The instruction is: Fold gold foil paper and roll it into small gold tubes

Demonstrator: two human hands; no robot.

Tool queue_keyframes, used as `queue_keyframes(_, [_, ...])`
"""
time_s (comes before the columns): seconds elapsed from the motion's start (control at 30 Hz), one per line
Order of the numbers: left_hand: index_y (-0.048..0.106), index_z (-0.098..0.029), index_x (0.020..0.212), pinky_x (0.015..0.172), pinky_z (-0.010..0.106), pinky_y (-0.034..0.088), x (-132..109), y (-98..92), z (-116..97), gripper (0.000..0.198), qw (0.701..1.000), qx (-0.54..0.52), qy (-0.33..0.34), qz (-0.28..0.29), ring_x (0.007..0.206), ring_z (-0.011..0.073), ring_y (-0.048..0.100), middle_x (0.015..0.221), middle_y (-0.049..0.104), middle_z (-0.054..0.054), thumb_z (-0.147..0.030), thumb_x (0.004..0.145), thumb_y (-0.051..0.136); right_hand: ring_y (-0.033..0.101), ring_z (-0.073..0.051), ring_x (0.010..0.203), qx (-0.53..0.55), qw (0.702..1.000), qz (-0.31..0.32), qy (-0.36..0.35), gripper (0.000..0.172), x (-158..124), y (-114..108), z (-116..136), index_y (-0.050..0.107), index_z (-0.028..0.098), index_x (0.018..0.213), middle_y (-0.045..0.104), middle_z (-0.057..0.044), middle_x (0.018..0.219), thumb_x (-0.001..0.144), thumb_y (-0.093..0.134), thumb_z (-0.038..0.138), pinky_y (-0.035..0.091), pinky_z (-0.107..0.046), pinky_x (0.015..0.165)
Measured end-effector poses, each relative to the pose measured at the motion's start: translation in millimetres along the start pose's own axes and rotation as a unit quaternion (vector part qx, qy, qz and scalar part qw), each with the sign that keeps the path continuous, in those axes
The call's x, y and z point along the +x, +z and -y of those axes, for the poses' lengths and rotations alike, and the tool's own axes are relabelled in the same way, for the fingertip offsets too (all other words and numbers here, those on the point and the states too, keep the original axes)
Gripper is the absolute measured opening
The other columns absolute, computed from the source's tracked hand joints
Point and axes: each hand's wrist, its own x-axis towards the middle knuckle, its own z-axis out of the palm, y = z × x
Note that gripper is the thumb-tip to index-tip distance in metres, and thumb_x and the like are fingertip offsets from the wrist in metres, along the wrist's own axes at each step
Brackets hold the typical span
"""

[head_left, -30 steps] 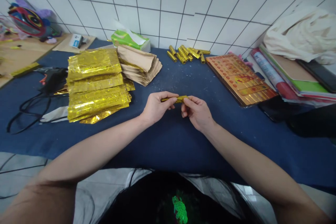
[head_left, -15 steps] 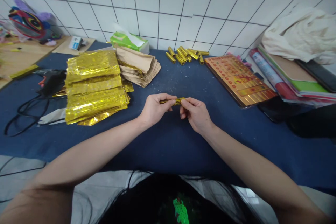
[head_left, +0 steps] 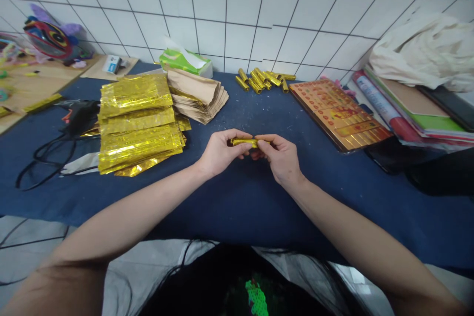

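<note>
A small gold foil paper roll (head_left: 245,142) lies crosswise between my hands, above the blue cloth in the middle. My left hand (head_left: 222,152) pinches its left part between thumb and fingers. At the other end, my right hand (head_left: 282,156) grips it, thumb in front and fingers partly hidden behind. To the left is a stack of gold foil sheets (head_left: 138,123), beside a pile of brown-backed paper (head_left: 198,94). Several finished-looking gold rolls (head_left: 261,79) lie in a heap near the tiled wall.
A glue gun (head_left: 77,116) with a black cord lies on the left, near a wooden board (head_left: 55,81). A green tissue pack (head_left: 185,61) stands at the back. An orange-gold printed packet (head_left: 338,113), books and a white cloth (head_left: 425,49) occupy the right.
The fingers of both hands have shifted around the roll, and more of its gold length shows now. The right fingers have come up behind it. The whole view has shifted slightly.
</note>
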Motion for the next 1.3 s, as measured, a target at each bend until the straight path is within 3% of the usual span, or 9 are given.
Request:
queue_keyframes(0.17, [0.065, -0.010, 0.076, 0.051, 0.022, 0.051, 3.7, -2.9, -2.2, 0.022, 0.999, -0.042, 0.002, -0.026, 0.054, 0.0114, 0.062, 0.061, 0.065, 0.001, -0.029, 0.066, 0.069, 0.059, -0.012, 0.046, -0.009, 0.999, -0.034, -0.023, 0.014, 0.8, 0.9, 2.0, 0.067, 0.019, 0.078, 0.063, 0.003, 0.055, 0.069, 0.068, 0.029, 0.049, -0.027, 0.048])
queue_keyframes(0.4, [0.063, -0.011, 0.080, 0.049, 0.021, 0.050, 3.0, -3.4, -2.3, 0.021, 0.999, -0.048, -0.013, -0.020, 0.052, 0.0105, 0.062, 0.061, 0.065, 0.000, -0.025, 0.066, 0.068, 0.058, -0.011, 0.045, -0.006, 1.000, -0.006, 0.003, 0.018, 3.5, -1.2, -0.1, 0.068, 0.018, 0.081, 0.064, 0.002, 0.057, 0.067, 0.069, 0.030, 0.048, -0.026, 0.047])
queue_keyframes(0.57, [0.062, -0.010, 0.076, 0.048, 0.020, 0.050, -1.1, -18.1, 0.6, 0.020, 0.998, -0.029, -0.033, -0.046, 0.050, 0.0104, 0.061, 0.057, 0.064, 0.001, -0.025, 0.065, 0.068, 0.056, -0.011, 0.042, -0.027, 1.000, 0.003, 0.008, 0.019, 2.8, -0.1, -1.8, 0.068, 0.017, 0.081, 0.062, 0.002, 0.050, 0.068, 0.068, 0.031, 0.047, -0.025, 0.046])
queue_keyframes(0.67, [0.062, -0.010, 0.076, 0.049, 0.020, 0.049, -1.1, -27.8, 6.0, 0.021, 0.997, -0.026, -0.034, -0.071, 0.049, 0.0106, 0.061, 0.054, 0.062, 0.001, -0.027, 0.066, 0.068, 0.055, -0.010, 0.040, -0.039, 0.998, 0.037, 0.039, 0.022, 3.5, 0.9, -1.4, 0.067, 0.017, 0.085, 0.064, 0.001, 0.055, 0.067, 0.068, 0.030, 0.044, -0.023, 0.041])
queue_keyframes(0.8, [0.060, -0.010, 0.083, 0.049, 0.021, 0.049, 0.4, -30.3, 10.2, 0.027, 0.997, -0.035, -0.022, -0.068, 0.051, 0.0111, 0.061, 0.057, 0.061, 0.000, -0.032, 0.069, 0.065, 0.053, -0.009, 0.038, -0.057, 0.997, 0.024, 0.039, 0.022, 9.1, -5.1, 0.5, 0.067, 0.015, 0.082, 0.066, 0.000, 0.060, 0.066, 0.068, 0.031, 0.041, -0.022, 0.038])
queue_keyframes(1.03, [0.053, -0.013, 0.084, 0.039, 0.017, 0.041, -3.7, -21.9, 14.1, 0.021, 0.997, 0.005, -0.036, -0.067, 0.045, 0.0064, 0.054, 0.068, 0.058, 0.000, -0.032, 0.076, 0.056, 0.046, -0.008, 0.032, -0.104, 0.984, -0.023, 0.140, 0.019, 41.5, -31.7, 23.4, 0.062, 0.013, 0.070, 0.060, 0.000, 0.047, 0.062, 0.069, 0.029, 0.033, -0.019, 0.032])
queue_keyframes(1.13, [0.054, -0.014, 0.079, 0.040, 0.016, 0.040, -5.2, -20.1, 14.4, 0.015, 0.997, 0.049, -0.039, -0.036, 0.044, 0.0054, 0.052, 0.063, 0.056, -0.001, -0.029, 0.079, 0.052, 0.045, -0.007, 0.033, -0.073, 0.990, -0.070, 0.103, 0.019, 66.5, -34.5, 40.8, 0.059, 0.016, 0.069, 0.061, 0.000, 0.051, 0.063, 0.069, 0.030, 0.034, -0.019, 0.033])
queue_keyframes(1.2, [0.053, -0.014, 0.078, 0.041, 0.016, 0.040, -5.5, -19.7, 12.9, 0.015, 0.997, 0.064, -0.044, -0.028, 0.044, 0.0053, 0.051, 0.062, 0.056, -0.001, -0.027, 0.080, 0.050, 0.054, -0.010, 0.044, -0.016, 0.994, -0.082, 0.065, 0.023, 81.3, -31.4, 46.0, 0.057, 0.019, 0.076, 0.068, -0.002, 0.071, 0.067, 0.066, 0.039, 0.041, -0.021, 0.040])
queue_keyframes(1.3, [0.053, -0.013, 0.077, 0.041, 0.016, 0.040, -5.7, -19.3, 10.0, 0.014, 0.995, 0.074, -0.056, -0.024, 0.044, 0.0055, 0.051, 0.061, 0.055, -0.001, -0.026, 0.080, 0.048, 0.056, -0.011, 0.046, -0.062, 0.994, -0.075, 0.049, 0.029, 92.0, -22.8, 33.6, 0.056, 0.020, 0.080, 0.069, -0.004, 0.076, 0.069, 0.063, 0.045, 0.040, -0.023, 0.041])
